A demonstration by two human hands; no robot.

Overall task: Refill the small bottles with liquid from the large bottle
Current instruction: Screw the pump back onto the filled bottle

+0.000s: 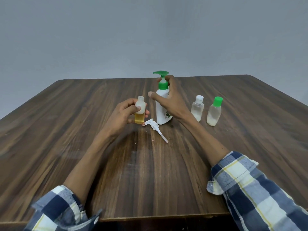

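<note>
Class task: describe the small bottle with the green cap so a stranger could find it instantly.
Start at the tall white pump bottle on the wooden table. Two small bottles stand to its right; the green-capped bottle is the outer one. Its neighbour has a white cap.

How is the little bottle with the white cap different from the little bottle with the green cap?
The small clear plastic bottle with the white cap stands nearer the big white pump bottle; the small clear plastic bottle with the green cap stands farther right. Their caps differ in colour, white against green. The green-capped one looks a bit fuller of whitish liquid. Both are upright, closed, see-through and untouched on the brown wooden table.
</note>
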